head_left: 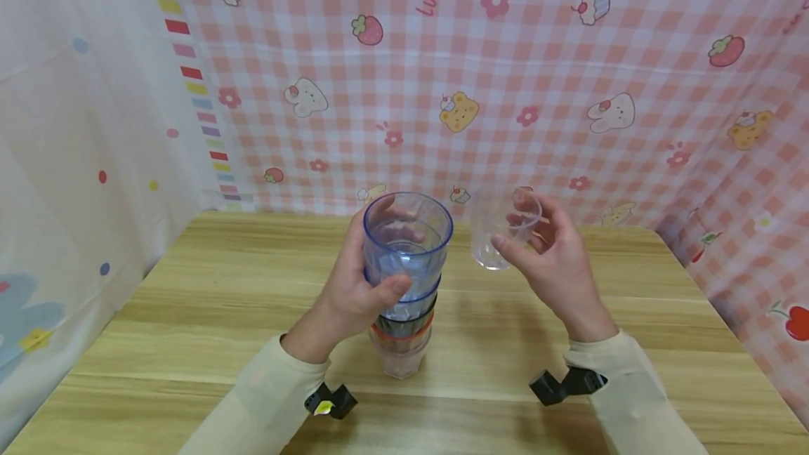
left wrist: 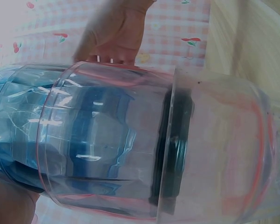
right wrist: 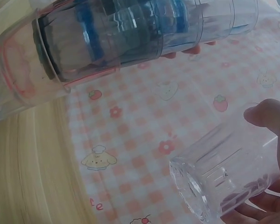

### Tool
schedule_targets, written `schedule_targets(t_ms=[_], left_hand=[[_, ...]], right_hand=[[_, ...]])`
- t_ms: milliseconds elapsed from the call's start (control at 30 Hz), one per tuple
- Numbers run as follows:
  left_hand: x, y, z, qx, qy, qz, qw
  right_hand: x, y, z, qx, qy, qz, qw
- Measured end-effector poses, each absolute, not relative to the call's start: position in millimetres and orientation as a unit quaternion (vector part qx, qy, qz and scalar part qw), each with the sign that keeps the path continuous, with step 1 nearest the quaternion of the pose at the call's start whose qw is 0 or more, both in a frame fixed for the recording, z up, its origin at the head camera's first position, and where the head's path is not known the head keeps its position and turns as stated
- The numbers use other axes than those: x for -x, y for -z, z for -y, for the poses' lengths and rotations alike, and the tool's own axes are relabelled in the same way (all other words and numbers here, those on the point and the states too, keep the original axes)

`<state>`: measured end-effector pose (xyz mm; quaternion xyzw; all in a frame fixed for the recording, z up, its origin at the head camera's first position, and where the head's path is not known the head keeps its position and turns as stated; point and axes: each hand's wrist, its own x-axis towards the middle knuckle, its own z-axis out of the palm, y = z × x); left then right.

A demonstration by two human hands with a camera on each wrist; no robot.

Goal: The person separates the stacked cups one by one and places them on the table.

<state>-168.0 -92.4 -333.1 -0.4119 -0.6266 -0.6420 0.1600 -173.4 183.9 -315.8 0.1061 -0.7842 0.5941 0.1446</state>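
My left hand point(head_left: 344, 300) grips a tall stack of nested tumblers point(head_left: 411, 269) near its top, the thumb in front and the fingers round the far side. Blue-tinted tumblers form the upper part; a dark rim, an orange-red rim and a clear tumbler show lower down. Its faceted sides fill the left wrist view. To the right of the stack, apart from it, my right hand point(head_left: 556, 265) holds a single clear tumbler point(head_left: 483, 237) between thumb and fingers. This tumbler is tilted, with its thick base turned away from the palm in the right wrist view point(right wrist: 224, 172).
Both hands are over a wooden table point(head_left: 208, 314). A pink checked cloth point(head_left: 404, 69) with cartoon prints hangs behind the table and along the right side. A white dotted cloth point(head_left: 95, 125) hangs at the left.
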Motion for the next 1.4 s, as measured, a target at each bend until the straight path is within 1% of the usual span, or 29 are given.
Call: schedule_targets(t_ms=[467,800,1233,1400], left_hand=[[168,334,93,0.41,0.643,0.627,0.16],[168,334,93,0.408,0.641,0.629,0.164],[168,334,92,0.406,0.647,0.625,0.159],[168,333,93,0.405,0.645,0.628,0.159]], right_hand=[[182,330,-196,-0.072,-0.549,0.822,0.132],[187,343,-206,-0.042,-0.543,0.832,0.1],[196,360,-218,-0.025,-0.543,0.835,0.081],[199,366,-221,-0.008,-0.539,0.839,0.066]])
